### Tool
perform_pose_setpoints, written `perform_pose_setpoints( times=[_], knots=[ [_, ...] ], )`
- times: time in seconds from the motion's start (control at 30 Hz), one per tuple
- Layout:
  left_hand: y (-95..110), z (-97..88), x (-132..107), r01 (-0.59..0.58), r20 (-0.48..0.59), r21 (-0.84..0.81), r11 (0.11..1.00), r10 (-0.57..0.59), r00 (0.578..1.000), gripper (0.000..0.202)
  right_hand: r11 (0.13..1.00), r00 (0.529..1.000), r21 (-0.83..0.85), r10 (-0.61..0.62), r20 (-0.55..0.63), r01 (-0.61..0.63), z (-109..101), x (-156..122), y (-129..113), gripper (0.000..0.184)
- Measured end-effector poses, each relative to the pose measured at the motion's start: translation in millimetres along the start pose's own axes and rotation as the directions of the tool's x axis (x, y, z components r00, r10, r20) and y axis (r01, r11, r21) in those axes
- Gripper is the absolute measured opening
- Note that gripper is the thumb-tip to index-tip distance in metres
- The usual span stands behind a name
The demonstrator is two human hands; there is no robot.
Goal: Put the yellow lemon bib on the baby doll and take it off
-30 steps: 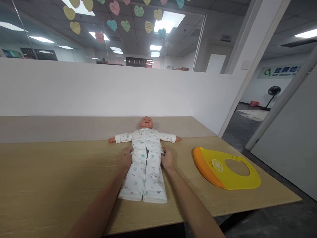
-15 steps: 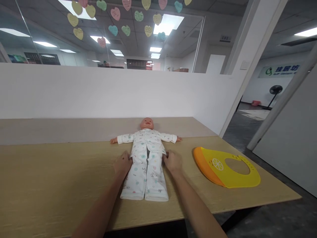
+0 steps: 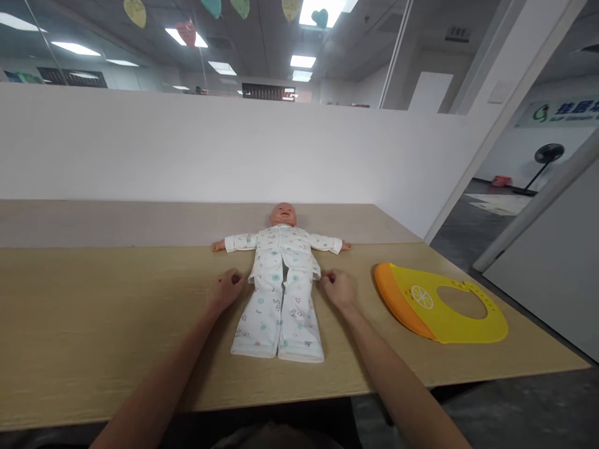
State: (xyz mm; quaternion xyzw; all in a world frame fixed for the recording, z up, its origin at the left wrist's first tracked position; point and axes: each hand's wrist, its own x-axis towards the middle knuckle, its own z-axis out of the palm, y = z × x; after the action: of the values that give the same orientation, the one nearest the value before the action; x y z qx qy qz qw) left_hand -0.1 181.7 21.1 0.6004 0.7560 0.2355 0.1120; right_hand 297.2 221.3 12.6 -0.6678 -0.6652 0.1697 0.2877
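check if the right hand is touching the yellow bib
Apart: the head view shows a strip of table between the right hand and the yellow bib.

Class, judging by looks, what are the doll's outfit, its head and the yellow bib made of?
Outfit: matte cloth, perhaps cotton; it creases softly.
Head: smooth, moulded plastic or vinyl, apparently.
Bib: probably smooth silicone or plastic; edges look crisp.
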Motion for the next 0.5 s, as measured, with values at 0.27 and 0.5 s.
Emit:
perform_pose_setpoints(
  times=[0.27, 0.5],
  knots=[
    [16.7, 7.6, 11.5, -0.05, 0.059, 0.184, 0.982, 0.04, 0.997, 0.027, 0.968, 0.992, -0.23, -0.072, 0.108, 0.095, -2.1, 7.8, -15.9, 0.049],
    [33.0, 5.3, -7.3, -0.028, 0.049, 0.287, 0.957, 0.014, 0.999, 0.033, 0.98, 0.993, -0.172, -0.083, 0.087, 0.097, -4.4, -0.5, -13.4, 0.029]
  ],
)
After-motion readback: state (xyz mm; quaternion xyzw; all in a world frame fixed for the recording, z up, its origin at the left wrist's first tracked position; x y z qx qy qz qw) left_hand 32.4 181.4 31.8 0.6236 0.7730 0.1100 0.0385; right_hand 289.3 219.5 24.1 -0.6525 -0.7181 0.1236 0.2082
